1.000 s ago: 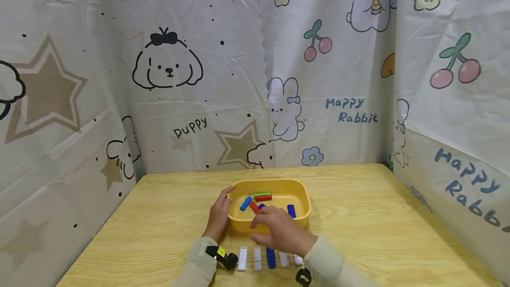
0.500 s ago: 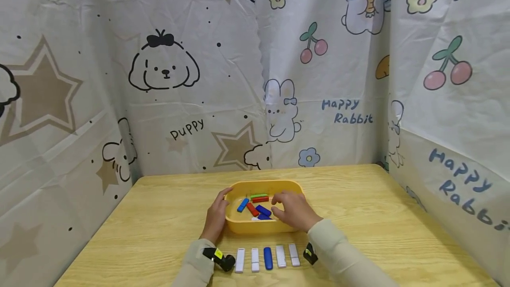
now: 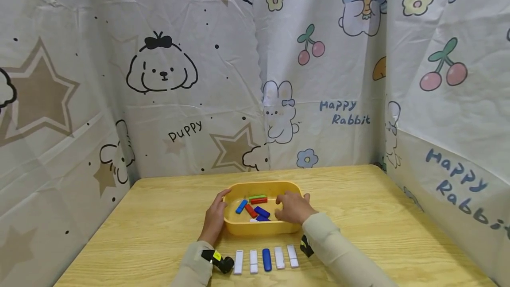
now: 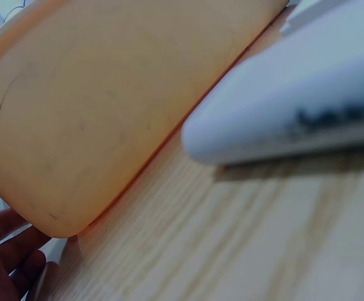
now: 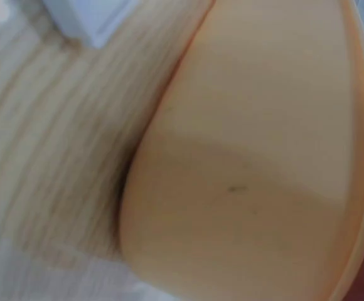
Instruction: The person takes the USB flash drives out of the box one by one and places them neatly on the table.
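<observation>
A yellow plastic basin stands on the table in the head view. It holds several small flat sticks, including a light blue one, a red one, a green one and a dark blue one. My left hand rests against the basin's left end, and in the left wrist view its fingers touch the outer corner. My right hand reaches over the rim into the basin's right end, fingers bent downward. Whatever lies beneath its fingertips is hidden.
In front of the basin lies a spaced row of similar sticks: a white one at the left, a blue one in the middle, and more white ones. Wood-grain tabletop surrounds them. Printed curtains stand behind and beside the table.
My right hand has moved from the basin's front edge to its right end, uncovering dark blue sticks and covering another. The left hand keeps its place. The head view has shifted slightly.
</observation>
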Tool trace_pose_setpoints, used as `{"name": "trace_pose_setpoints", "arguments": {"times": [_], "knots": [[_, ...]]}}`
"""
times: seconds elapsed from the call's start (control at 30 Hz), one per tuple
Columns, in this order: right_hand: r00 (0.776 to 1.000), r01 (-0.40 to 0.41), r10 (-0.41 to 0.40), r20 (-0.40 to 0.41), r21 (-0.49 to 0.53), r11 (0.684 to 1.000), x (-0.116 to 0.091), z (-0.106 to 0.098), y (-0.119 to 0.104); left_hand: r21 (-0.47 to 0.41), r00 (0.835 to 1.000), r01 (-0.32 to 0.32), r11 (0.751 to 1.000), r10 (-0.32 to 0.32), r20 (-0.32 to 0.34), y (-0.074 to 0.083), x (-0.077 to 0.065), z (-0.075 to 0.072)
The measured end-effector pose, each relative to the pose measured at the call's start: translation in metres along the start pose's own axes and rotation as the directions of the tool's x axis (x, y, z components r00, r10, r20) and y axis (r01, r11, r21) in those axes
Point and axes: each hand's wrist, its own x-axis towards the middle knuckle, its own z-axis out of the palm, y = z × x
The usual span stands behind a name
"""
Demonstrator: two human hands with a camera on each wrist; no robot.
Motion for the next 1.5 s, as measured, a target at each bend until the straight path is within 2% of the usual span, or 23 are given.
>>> {"name": "trace_pose_setpoints", "arguments": {"times": [0.27,0.5,0.7,0.93,1.17,1.5], "knots": [[0.989,-0.037,0.039,0.144,-0.02,0.999,0.009,-0.003,-0.001,-0.007,1.0,0.01,1.0,-0.01,0.007,0.001,0.0,0.0],[0.984,0.0,0.002,0.176,-0.015,1.0,0.006,-0.008,-0.006,0.002,1.0,0.009,1.0,-0.009,-0.005,0.0,0.0,0.0],[0.98,-0.011,0.015,0.197,-0.021,1.0,0.002,-0.015,-0.01,0.002,1.0,0.012,1.0,-0.012,0.001,0.0,-0.002,0.0],[0.981,-0.023,0.029,0.189,-0.035,0.999,0.001,-0.017,-0.009,-0.001,1.0,0.015,1.0,-0.015,0.004,0.001,-0.001,0.0],[0.991,-0.001,0.007,0.136,-0.046,0.999,-0.001,-0.015,-0.008,-0.001,1.0,-0.009,1.0,0.009,-0.011,0.003,-0.002,0.001],[0.994,-0.014,0.018,0.104,-0.044,0.999,-0.001,-0.011,-0.008,-0.027,1.0,0.012,1.0,-0.011,0.009,0.004,-0.003,0.0]]}}
